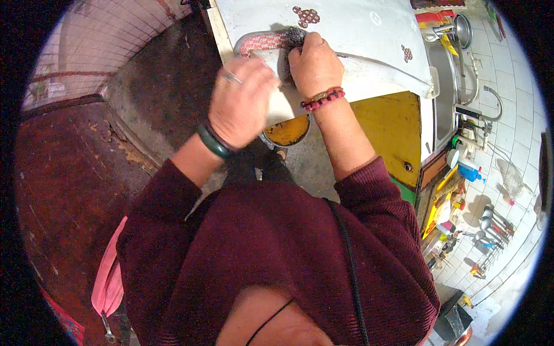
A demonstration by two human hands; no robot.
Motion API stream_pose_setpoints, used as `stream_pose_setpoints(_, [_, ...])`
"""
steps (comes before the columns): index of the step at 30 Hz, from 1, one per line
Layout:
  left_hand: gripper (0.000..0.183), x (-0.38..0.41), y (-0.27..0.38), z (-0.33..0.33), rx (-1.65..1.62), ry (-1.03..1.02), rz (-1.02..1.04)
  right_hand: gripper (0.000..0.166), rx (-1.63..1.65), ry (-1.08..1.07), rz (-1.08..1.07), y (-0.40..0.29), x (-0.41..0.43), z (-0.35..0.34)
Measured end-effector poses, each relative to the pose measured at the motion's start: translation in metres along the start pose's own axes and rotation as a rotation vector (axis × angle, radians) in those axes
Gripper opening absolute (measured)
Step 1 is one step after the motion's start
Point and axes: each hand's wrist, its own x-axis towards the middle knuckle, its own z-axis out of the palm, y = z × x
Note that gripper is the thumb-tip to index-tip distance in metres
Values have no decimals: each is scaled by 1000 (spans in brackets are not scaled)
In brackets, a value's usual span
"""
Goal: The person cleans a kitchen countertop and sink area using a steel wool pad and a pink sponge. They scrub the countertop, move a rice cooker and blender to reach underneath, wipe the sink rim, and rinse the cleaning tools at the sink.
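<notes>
My right hand (pixel 319 65) is closed on a dark, fuzzy material (pixel 295 36) at the end of a curved, grey-edged piece with a red-and-white pattern (pixel 262 42). The piece lies on a white top (pixel 350 26) with brown decals; what it is exactly, I cannot tell. My left hand (pixel 244 95), blurred, is over the near edge of the white top, beside the patterned piece. Its fingertips are hidden or smeared, so its hold is unclear.
Below the white top's near edge are a round yellow stool seat (pixel 288 131) and a yellow panel (pixel 387 134). To the right are a metal sink (pixel 445 99), a faucet (pixel 493 104), a blue bottle (pixel 471 172) and hanging utensils (pixel 491 225). A brown surface (pixel 78 173) extends at left.
</notes>
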Motion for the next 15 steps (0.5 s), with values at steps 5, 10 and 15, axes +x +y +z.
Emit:
stream_pose_setpoints(5, [42,-15,32,21,124,-246,-69,22,183,-99,-250,14,-4,-14])
stream_pose_setpoints(10, [47,-26,29,28,55,-280,-30,19,153,-39,-550,-23,-2,0])
stream_pose_setpoints(15, [46,-24,33,24,125,-246,-40,16,16,-56,-556,-29,19,7])
